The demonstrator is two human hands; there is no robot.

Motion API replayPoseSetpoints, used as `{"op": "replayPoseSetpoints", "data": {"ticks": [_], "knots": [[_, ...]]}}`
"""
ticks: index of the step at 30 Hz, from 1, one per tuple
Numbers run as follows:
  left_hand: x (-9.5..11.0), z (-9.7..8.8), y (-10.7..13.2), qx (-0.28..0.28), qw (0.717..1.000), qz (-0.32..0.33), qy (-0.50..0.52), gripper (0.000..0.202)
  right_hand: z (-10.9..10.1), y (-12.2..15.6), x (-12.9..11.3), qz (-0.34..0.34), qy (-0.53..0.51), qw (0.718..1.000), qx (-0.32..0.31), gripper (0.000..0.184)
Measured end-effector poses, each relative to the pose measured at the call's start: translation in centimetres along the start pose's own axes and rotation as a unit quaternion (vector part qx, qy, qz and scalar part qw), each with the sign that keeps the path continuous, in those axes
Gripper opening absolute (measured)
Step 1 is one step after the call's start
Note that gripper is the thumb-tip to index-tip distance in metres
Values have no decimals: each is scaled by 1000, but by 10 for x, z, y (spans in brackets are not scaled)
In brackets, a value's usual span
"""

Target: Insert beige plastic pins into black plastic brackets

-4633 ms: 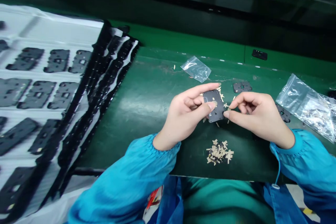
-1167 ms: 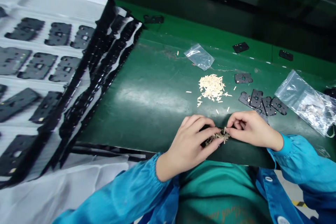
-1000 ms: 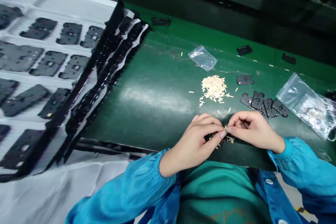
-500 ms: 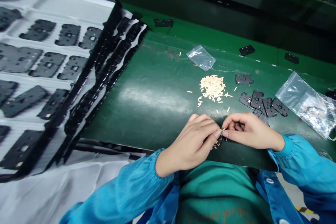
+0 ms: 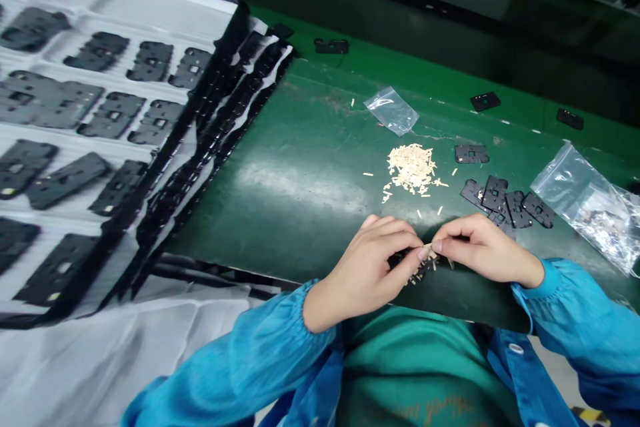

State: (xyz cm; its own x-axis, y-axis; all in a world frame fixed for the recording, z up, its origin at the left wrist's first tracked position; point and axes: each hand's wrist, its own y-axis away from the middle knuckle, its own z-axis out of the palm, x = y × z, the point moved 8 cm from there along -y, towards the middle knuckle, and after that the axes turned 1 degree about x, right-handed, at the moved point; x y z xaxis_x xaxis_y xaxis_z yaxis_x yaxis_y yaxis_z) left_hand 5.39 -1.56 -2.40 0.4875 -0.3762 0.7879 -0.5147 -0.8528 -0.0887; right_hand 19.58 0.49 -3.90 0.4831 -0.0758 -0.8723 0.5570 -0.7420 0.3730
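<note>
Close to the near edge of the green table, my left hand (image 5: 383,260) and my right hand (image 5: 483,247) meet fingertip to fingertip. Between their thumbs and forefingers is a small cream strip (image 5: 427,248), pinched from both sides. Directly below the fingers lie small dark and cream pieces (image 5: 419,272), partly hidden by my hands. Beyond them is a loose pile of cream strips (image 5: 411,167), with a few strays around it. Several flat black plastic plates (image 5: 495,193) overlap to the right of the pile, near my right hand.
On the left, stacked white sheets with black edges (image 5: 200,147) bear rows of black plates (image 5: 113,113). An opened clear bag (image 5: 393,110) lies behind the pile. A filled clear bag (image 5: 590,207) rests at the right. More black plates (image 5: 485,101) lie along the table's back.
The whole view has shifted slightly, so the scene sits farther right. My right fingers have moved a little away from the left, and more of the cream strip shows between them.
</note>
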Motion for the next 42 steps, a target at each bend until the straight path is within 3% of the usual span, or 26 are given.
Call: {"op": "replayPoseSetpoints", "data": {"ticks": [5, 8, 11, 13, 17, 22, 24, 27, 30, 32, 36, 42], "knots": [[-4, 0, -2, 2, 998, -14, -54, 12, -12, -2, 6, 21, -34, 998, 47, 15], [-4, -5, -7, 13, 1000, -23, -9, 19, -12, -2, 2, 25, -42, 998, 27, 14], [-1, -2, -14, -31, 998, -6, 48, 19, -12, -3, -6, 11, -7, 1000, 21, 15], [-4, -4, -16, -44, 998, -11, 48, 27, -11, -5, -8, 3, 19, 1000, 19, 16], [-14, -15, -15, -10, 999, -37, 37, 26, -4, -7, -6, -5, 63, 998, 0, 20], [-8, -11, -12, -46, 999, -13, 25, 21, 0, -10, -5, -17, 53, 998, 5, 24], [-11, -13, -11, -35, 999, -22, 9, 23, 1, -10, -5, -16, 63, 998, 5, 23], [-19, -20, -12, -4, 999, -44, -10, 25, 1, -8, -9, -27, 163, 986, 14, 22], [-19, -26, -13, 6, 999, -41, -15, 26, -7, -5, -21, -76, 266, 959, 68, 14], [-13, -29, -17, 0, 999, -28, -17, 25, -12, -4, -27, -96, 222, 965, 98, 12], [3, -37, -27, 5, 1000, 1, -22, 23, -20, -8, -28, -79, 29, 989, 118, 11], [16, -53, -50, 46, 998, 37, -39, 24, -39, -11, -40, -84, -16, 978, 191, 14]]}}
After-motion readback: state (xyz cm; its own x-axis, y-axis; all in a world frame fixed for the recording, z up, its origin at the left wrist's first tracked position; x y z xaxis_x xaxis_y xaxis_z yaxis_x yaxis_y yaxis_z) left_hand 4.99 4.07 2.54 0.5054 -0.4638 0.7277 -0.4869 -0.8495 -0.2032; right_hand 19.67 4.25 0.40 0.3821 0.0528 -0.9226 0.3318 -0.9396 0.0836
